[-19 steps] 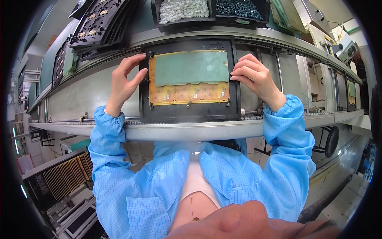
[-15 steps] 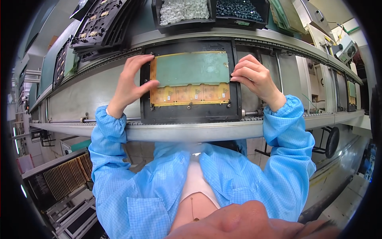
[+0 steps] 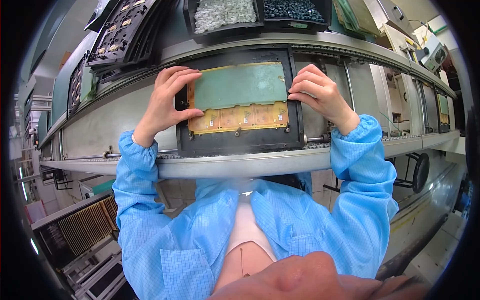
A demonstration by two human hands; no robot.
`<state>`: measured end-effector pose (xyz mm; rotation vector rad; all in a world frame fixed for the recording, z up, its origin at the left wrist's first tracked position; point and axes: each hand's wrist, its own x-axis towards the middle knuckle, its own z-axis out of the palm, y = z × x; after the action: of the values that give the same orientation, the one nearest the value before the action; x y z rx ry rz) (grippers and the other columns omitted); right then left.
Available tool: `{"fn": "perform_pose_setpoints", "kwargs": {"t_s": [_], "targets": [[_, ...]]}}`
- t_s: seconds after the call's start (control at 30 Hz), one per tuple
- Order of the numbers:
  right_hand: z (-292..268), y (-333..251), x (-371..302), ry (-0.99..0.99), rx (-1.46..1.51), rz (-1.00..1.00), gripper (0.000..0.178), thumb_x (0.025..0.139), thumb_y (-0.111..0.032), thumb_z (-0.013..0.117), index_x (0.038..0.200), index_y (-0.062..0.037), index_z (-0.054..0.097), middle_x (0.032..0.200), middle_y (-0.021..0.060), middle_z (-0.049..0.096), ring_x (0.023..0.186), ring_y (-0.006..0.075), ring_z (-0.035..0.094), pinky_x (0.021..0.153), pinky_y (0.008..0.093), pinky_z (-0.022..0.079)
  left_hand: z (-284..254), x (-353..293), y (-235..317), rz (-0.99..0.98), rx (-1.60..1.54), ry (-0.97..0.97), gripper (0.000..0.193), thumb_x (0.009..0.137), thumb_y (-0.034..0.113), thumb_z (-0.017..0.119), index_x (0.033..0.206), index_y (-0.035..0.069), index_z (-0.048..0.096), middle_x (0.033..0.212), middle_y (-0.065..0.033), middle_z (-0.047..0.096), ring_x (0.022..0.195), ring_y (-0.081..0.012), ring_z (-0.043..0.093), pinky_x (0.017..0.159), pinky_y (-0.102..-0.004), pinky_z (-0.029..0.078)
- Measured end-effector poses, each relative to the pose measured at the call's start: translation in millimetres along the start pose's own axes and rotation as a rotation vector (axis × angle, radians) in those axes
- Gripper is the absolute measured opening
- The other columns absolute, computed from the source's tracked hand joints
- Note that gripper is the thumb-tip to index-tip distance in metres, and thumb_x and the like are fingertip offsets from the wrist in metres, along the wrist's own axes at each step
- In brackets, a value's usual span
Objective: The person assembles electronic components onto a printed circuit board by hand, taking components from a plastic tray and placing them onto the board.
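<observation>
A pale green rectangular panel (image 3: pixel 237 86) lies over the upper part of a yellow-orange circuit board panel (image 3: pixel 232 119), whose lower strip stays uncovered. Both sit within a black frame-like carrier (image 3: pixel 215 143). My left hand (image 3: pixel 167 97) spans the left end, thumb and fingers spread apart. Its fingertips rest by the green panel's upper left corner, and the thumb tip lies on the board just below its lower left corner. At the right edge, the curled fingers and thumb of my right hand (image 3: pixel 317 95) close on the green panel's side; the exact contact is hidden.
The carrier sits on a conveyor with metal rails (image 3: pixel 240 165). Behind stand a bin of white parts (image 3: pixel 227 15) and a bin of dark blue parts (image 3: pixel 292 10). Stacked black trays (image 3: pixel 120 40) are at the far left, green sheets (image 3: pixel 355 20) at the far right.
My left hand has shifted slightly right over the panel's left end, its thumb sliding lower onto the board. My right hand stays at the right edge. The view has tilted slightly.
</observation>
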<state>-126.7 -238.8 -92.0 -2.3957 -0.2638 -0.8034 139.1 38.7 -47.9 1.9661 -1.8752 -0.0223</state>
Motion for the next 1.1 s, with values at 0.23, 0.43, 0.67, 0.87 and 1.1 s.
{"fn": "perform_pose_setpoints", "kwargs": {"t_s": [0.23, 0.43, 0.67, 0.87, 1.1], "targets": [[6.4, -2.8, 3.9, 0.024, -0.002, -0.030, 0.019, 0.074, -0.007, 0.081, 0.083, -0.0018, 0.066, 0.085, 0.0080, 0.063, 0.085, 0.0270, 0.059, 0.073, 0.0355, 0.052, -4.7, -5.0, -3.2, -0.050, -0.110, 0.005, 0.078, 0.058, 0.025, 0.090, 0.129, 0.011, 0.060, 0.131, -0.0061, 0.061, 0.124, -0.0310, 0.049, 0.108, -0.0440, 0.039], [9.9, -4.0, 0.6, 0.035, -0.022, -0.026, 0.019, 0.074, -0.007, 0.081, 0.083, -0.0016, 0.065, 0.085, 0.0082, 0.062, 0.084, 0.0270, 0.059, 0.072, 0.0354, 0.052, -0.9, -6.6, -5.2, -0.043, -0.130, 0.001, 0.079, 0.058, 0.024, 0.090, 0.129, 0.010, 0.059, 0.131, -0.0059, 0.062, 0.124, -0.0308, 0.049, 0.108, -0.0440, 0.039], [2.1, -9.7, 0.8, 0.005, -0.026, 0.011, 0.016, 0.077, -0.006, 0.079, 0.084, -0.0008, 0.066, 0.086, 0.0091, 0.064, 0.084, 0.0270, 0.060, 0.073, 0.0355, 0.052, 0.9, -5.0, -5.3, -0.029, -0.127, 0.000, 0.080, 0.059, 0.028, 0.090, 0.130, 0.010, 0.059, 0.131, -0.0065, 0.061, 0.125, -0.0311, 0.049, 0.108, -0.0444, 0.039], [-19.9, -10.5, -15.1, 0.124, -0.021, 0.208, 0.007, 0.086, -0.006, 0.072, 0.086, 0.0007, 0.070, 0.085, 0.0106, 0.068, 0.085, 0.0251, 0.063, 0.075, 0.0345, 0.051, 15.5, -17.5, -9.2, -0.166, -0.130, 0.168, 0.065, 0.074, 0.027, 0.085, 0.130, 0.007, 0.059, 0.119, -0.0113, 0.064, 0.113, -0.0247, 0.059, 0.097, -0.0377, 0.048], [13.5, -38.5, 10.6, -0.172, 0.124, -0.010, 0.023, 0.081, -0.020, 0.077, 0.090, -0.0012, 0.068, 0.095, 0.0117, 0.067, 0.090, 0.0316, 0.062, 0.079, 0.0403, 0.051, 56.9, -13.4, -3.0, -0.596, -0.802, 0.181, 0.048, 0.087, 0.020, 0.078, 0.128, 0.006, 0.059, 0.106, -0.0076, 0.066, 0.093, -0.0121, 0.065, 0.081, -0.0265, 0.053]]}}
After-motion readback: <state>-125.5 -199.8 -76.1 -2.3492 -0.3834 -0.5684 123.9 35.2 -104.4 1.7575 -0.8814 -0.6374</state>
